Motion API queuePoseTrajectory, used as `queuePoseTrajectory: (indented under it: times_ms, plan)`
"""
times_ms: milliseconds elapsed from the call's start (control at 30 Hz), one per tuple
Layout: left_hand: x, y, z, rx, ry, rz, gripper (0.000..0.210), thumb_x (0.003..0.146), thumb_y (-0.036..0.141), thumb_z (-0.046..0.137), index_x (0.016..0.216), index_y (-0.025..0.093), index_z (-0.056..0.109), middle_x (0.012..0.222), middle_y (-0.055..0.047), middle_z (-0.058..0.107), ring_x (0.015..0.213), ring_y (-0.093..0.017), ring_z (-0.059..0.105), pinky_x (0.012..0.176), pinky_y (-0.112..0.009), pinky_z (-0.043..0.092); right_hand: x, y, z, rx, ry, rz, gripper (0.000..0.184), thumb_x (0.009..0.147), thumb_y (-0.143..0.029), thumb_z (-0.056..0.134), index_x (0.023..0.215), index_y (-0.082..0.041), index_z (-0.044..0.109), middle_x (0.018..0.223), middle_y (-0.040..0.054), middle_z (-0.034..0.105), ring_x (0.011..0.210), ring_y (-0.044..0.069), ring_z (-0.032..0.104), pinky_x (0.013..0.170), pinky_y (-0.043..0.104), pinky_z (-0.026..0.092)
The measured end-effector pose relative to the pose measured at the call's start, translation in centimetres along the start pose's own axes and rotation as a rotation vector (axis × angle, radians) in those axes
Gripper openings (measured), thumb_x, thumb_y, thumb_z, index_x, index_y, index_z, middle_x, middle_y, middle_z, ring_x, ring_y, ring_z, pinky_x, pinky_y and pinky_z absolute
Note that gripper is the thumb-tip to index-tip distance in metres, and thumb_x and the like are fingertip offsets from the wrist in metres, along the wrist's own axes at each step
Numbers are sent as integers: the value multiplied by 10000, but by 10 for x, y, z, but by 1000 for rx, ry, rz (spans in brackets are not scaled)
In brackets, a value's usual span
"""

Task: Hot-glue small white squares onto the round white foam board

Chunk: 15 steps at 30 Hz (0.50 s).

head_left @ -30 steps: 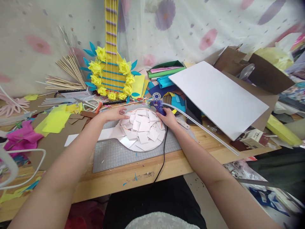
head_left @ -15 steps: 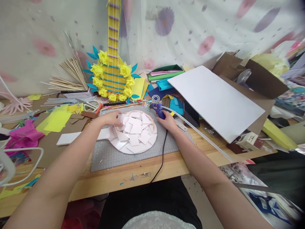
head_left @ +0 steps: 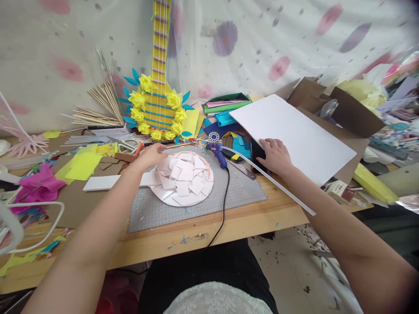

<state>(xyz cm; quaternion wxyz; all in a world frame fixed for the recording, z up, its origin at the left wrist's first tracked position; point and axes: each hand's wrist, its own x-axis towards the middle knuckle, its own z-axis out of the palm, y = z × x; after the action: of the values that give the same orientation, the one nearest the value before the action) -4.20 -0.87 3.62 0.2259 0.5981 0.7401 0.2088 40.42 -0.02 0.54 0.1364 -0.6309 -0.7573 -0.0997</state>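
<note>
A white round-bodied shape with a long neck [head_left: 101, 182] lies on a grey cutting mat [head_left: 242, 194]; overlapping white square pieces [head_left: 186, 174] cover its body. My left hand [head_left: 153, 154] is at the body's upper left rim, fingers loosely bent, with nothing visible in them. My right hand [head_left: 275, 155] is spread at the near left edge of a large white board [head_left: 304, 135], beside a dark phone [head_left: 257, 152] partly hidden under it. Between my hands, a blue glue gun [head_left: 217, 155] rests on the mat, a long clear glue stick [head_left: 271, 179] sticking out of its back.
A yellow paper guitar with flowers [head_left: 159, 109] leans on the curtained wall. Scissors [head_left: 129, 146], wooden sticks [head_left: 105, 104] and yellow sheets [head_left: 84, 163] lie left. A metal ruler [head_left: 242, 169] lies on the mat. The black cord [head_left: 225, 205] hangs over the table's front edge.
My right hand has let go of the glue gun, which now lies on the mat, and has moved right to the white board. My left hand has shifted slightly up and left.
</note>
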Motion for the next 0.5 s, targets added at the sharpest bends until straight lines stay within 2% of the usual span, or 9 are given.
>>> queuePoseTrajectory:
  times_ms: [100, 167, 333, 400, 500]
  plan:
    - [-4, 8, 5, -157, -3, 64, 375, 636, 261, 704, 996, 162, 677, 1161, -91, 695, 1062, -229, 644, 929, -301, 478, 2, 1, -2, -55, -39, 13, 592, 793, -165, 462, 1377, -61, 459, 1409, 229, 486, 1278, 354, 458, 1011, 498, 393]
    - [-9, 15, 7, -272, 28, 71, 333, 611, 251, 722, 928, 160, 677, 1109, -95, 706, 1045, -236, 644, 937, -324, 472, 3, -2, -12, -65, 9, 32, 572, 816, -113, 397, 1383, -79, 467, 1390, 213, 520, 1261, 326, 495, 998, 479, 409]
    - [-14, 38, 9, -597, 149, 82, 180, 663, 218, 710, 816, 158, 637, 933, -66, 705, 935, -204, 656, 900, -341, 487, 0, -9, -66, -140, 164, 57, 493, 899, -158, 349, 1356, -170, 535, 1353, 120, 586, 1179, 255, 590, 861, 375, 474]
    - [-12, 51, 4, -780, 189, 76, 147, 731, 270, 691, 799, 164, 613, 884, -50, 686, 853, -170, 663, 853, -325, 507, -2, -8, -88, -187, 193, 54, 470, 902, -172, 383, 1335, -205, 562, 1285, 110, 638, 1125, 236, 626, 771, 347, 471]
    - [-9, 70, -10, -1057, 186, 65, 262, 803, 431, 652, 810, 176, 594, 853, -46, 667, 820, -156, 671, 788, -293, 532, -3, -6, -111, -229, 220, -21, 464, 890, -152, 417, 1312, -240, 587, 1252, 79, 662, 1103, 208, 639, 697, 313, 443]
